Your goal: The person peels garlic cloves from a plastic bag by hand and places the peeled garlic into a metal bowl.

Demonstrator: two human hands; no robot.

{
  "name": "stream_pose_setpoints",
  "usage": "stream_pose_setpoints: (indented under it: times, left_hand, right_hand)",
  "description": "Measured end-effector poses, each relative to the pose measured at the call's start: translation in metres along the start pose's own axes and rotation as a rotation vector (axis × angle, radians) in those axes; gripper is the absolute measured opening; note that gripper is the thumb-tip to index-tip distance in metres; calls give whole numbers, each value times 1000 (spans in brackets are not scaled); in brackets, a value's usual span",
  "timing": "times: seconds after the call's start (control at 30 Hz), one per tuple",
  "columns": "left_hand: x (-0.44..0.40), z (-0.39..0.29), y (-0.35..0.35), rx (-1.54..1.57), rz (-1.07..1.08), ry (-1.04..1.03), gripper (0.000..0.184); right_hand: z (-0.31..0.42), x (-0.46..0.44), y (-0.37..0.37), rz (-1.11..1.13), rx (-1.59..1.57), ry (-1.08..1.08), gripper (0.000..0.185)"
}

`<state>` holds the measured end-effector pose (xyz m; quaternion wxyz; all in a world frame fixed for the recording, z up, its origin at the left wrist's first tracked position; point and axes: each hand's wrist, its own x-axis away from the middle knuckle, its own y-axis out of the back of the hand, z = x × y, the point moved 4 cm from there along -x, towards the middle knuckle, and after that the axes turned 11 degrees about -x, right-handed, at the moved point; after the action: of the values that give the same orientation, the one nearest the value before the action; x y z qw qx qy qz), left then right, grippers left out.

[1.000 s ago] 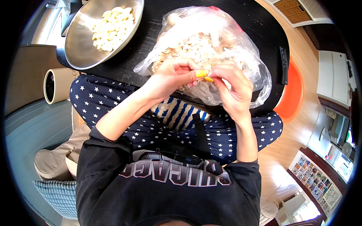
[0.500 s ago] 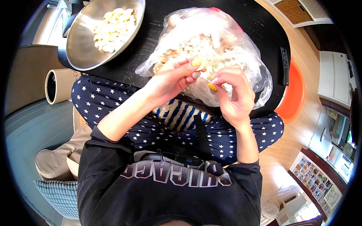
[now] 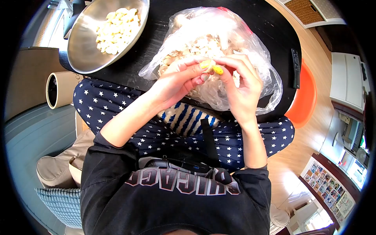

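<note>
Garlic clove (image 3: 211, 67) sat pinched in the left hand (image 3: 178, 80), at the fingertips of the right hand (image 3: 246, 87), whose grip could not be determined; steel bowl (image 3: 83, 47) lay nearer the left.

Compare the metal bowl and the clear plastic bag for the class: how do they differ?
The metal bowl is opaque and shiny; the clear plastic bag is see-through.
The bowl has a smooth, rounded shape, while the bag is crumpled and uneven.
The bowl holds what look like peeled garlic cloves; the bag holds flaky, papery scraps.
Both are on the black table and hold pale contents.
</note>
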<state>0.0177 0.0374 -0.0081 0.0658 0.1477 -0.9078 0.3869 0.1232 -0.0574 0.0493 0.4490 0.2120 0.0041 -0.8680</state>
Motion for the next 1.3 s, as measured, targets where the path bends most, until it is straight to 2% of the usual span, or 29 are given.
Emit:
stream_pose_setpoints:
  times: [0.1,0.23,0.3,0.43,0.5,0.6,0.73,0.83,0.93,1.03,1.13,1.2,1.3]
  left_hand:
    - [0,-1,1,-45,-24,-10,22]
    - [3,-5,2,-118,-98,-22,17]
    - [2,-6,3,-141,-95,-48,16]
    - [4,-11,1,-294,-102,-133,13]
    - [3,-12,3,-272,-83,-123,14]
    - [2,-8,4,-183,-54,-90,16]
    - [0,-6,5,43,-7,-90,24]
    - [-3,-9,8,106,-69,-163,30]
    - [-3,-16,3,98,-79,-129,40]
    - [-3,-14,3,96,-19,-115,41]
    - [-2,-14,2,115,-6,-84,39]
    - [-2,-13,2,122,-9,-86,37]
    - [-3,-12,0,92,-27,-97,34]
  right_hand:
    - [-4,2,-3,-27,-89,-64,12]
    - [-1,2,-9,-32,-32,-30,8]
    - [1,3,-13,-63,163,114,7]
    - [-2,3,-16,-110,158,187,6]
    - [-6,4,-16,-118,25,34,7]
    - [-9,3,-16,-150,15,-11,6]
    - [-11,3,-16,-174,-16,-6,6]
    - [-11,5,-16,-164,25,-10,6]
    - [-8,2,-13,-165,38,9,5]
    - [-11,-2,-5,-124,93,-29,4]
    - [-22,-6,2,-117,21,-149,2]
    - [-21,-8,2,-81,117,-246,3]
    - [-25,-12,4,-76,260,-123,3]
